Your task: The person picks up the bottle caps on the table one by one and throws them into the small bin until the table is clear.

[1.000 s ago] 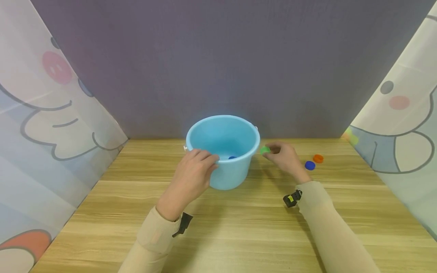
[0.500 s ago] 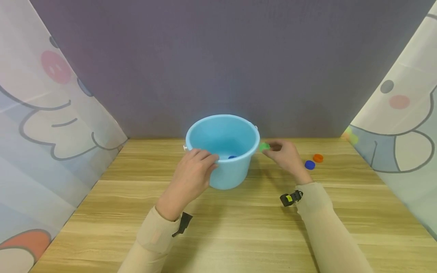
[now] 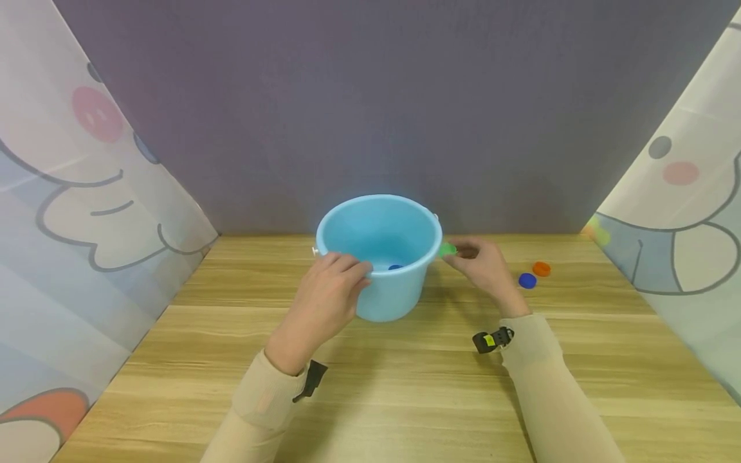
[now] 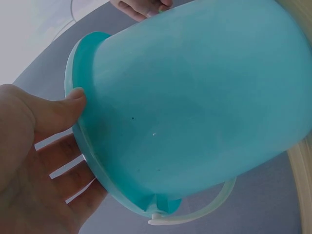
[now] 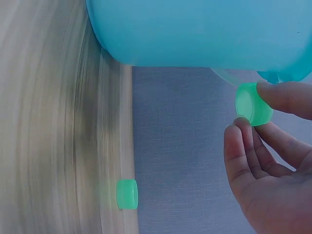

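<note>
A light blue bucket (image 3: 388, 299) stands upright on the wooden table. My left hand (image 3: 321, 302) grips its near-left rim, thumb outside and fingers over the edge, as the left wrist view shows too. Just beyond the bucket's right side, my right hand (image 3: 485, 265) pinches a green bottle cap (image 5: 253, 105) between thumb and fingers. In the head view this green cap (image 3: 448, 249) overlaps the bucket's rim. Part of a blue bottle cap (image 3: 395, 267) shows on the bucket floor; the near wall hides the rest.
To the right lie a blue bottle cap (image 3: 527, 280) and an orange bottle cap (image 3: 541, 269). A second green bottle cap (image 5: 127, 194) rests on the table in the right wrist view. The bucket's white handle (image 4: 209, 209) hangs at its side. A grey wall (image 3: 382, 116) rises behind.
My right hand has shifted the green bottle cap slightly left and up toward the bucket rim, tilting it flatter. The left hand and bucket stay put.
</note>
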`<state>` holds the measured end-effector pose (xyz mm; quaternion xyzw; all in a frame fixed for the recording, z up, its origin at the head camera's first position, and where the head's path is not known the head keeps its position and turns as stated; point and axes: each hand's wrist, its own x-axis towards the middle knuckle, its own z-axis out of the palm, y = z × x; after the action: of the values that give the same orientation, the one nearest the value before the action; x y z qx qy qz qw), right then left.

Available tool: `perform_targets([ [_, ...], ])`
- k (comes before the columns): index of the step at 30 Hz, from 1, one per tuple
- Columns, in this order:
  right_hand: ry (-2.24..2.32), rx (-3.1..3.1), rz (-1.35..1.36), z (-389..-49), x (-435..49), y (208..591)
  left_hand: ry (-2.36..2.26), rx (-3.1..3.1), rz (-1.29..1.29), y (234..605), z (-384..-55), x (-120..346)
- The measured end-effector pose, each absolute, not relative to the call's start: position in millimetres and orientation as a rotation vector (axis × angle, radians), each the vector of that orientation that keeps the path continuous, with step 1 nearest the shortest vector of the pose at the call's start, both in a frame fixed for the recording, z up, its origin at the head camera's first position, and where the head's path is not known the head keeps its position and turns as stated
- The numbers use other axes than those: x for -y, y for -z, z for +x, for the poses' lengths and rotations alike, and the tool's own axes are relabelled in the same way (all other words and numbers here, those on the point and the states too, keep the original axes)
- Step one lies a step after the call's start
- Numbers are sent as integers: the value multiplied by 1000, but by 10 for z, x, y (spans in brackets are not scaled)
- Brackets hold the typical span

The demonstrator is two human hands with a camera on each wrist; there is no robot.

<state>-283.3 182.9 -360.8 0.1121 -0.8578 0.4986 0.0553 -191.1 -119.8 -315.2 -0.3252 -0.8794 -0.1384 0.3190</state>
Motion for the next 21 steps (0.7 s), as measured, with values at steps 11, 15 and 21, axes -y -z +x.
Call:
perform_targets([
  [11,-1505,2587,343,-2820,-1813,3610,362,2314,-857,3147,-1905,1199],
  [15,-1489,2587,332,-2811,-1802,3604,363,2311,-858,3147,-1907,1196],
  [21,-1480,2579,331,-2787,-1784,3589,365,2314,-856,3149,-1897,1194],
])
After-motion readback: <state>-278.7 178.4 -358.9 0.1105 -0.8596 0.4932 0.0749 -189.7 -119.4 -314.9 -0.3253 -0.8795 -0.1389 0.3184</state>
